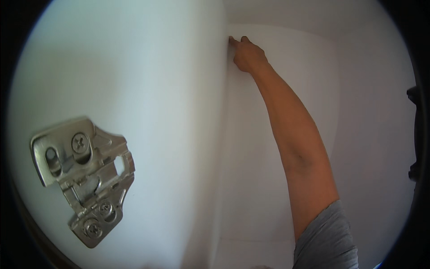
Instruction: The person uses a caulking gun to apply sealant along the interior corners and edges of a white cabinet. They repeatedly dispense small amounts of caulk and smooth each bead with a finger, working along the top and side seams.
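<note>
The person's right hand [250, 57] reaches high into a white, box-like space, up to the seam [224, 116] where the left panel [165, 112] meets the back panel [255, 193]. It is near the upper end of that seam, a little below the top panel [277, 11]. One finger stretches toward the left panel and its tip meets the seam in this view; whether it presses on the surface cannot be told. The hand looks narrow, its other fingers apparently curled in, and whether it pinches anything small cannot be made out. The seam lies directly at the fingertip, just to the left of the hand, and runs down well below it.

The bare forearm [293, 121] slants up and leftward in front of the back panel, coming from a grey sleeve [327, 235].

On the left panel, toward its lower outer corner and well apart from the hand, sits a silvery metal hinge [96, 177], tilted, with cross-head screws [79, 142] in its plates. Across from it stands the right panel [380, 125], with a dark fitting [412, 172] at its outer edge, too dim to identify.
</note>
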Demonstrator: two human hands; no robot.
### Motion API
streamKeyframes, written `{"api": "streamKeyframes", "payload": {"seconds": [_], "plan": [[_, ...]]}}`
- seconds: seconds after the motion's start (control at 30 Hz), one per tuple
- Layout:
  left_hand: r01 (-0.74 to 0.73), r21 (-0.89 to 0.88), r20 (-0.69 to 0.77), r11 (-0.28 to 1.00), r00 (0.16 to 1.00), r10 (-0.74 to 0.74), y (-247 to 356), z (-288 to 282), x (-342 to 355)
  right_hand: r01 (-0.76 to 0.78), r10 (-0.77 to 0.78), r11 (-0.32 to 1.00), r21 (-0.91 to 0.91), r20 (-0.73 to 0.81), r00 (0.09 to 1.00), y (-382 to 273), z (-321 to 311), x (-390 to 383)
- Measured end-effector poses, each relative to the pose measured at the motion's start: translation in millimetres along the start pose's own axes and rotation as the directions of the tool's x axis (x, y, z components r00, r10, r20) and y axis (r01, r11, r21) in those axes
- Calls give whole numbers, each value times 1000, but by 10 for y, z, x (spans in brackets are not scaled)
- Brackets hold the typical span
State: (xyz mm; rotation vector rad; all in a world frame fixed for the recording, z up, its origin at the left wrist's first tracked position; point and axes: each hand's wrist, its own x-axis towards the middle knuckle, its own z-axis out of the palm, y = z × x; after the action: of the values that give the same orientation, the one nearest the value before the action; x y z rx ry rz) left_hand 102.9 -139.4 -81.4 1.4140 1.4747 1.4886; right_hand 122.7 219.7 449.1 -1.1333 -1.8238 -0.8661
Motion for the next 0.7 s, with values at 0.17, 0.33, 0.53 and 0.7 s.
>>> {"api": "streamKeyframes", "payload": {"seconds": [0.17,0.33,0.53,0.7], "plan": [[-50,80,-33,996,998,53,24,16,-10,83,-84,993,-84,1,996,73,45,-172],[9,-13,-33,1000,999,-9,29,-1,17,169,-177,977,-129,-55,983,56,192,-349],[1,-29,-64,1000,998,-3,40,-46,77,197,-204,967,-163,-30,979,-6,377,-631],[-18,21,-115,1000,993,21,83,-76,110,202,-208,969,-140,-30,978,-91,526,-927]]}}
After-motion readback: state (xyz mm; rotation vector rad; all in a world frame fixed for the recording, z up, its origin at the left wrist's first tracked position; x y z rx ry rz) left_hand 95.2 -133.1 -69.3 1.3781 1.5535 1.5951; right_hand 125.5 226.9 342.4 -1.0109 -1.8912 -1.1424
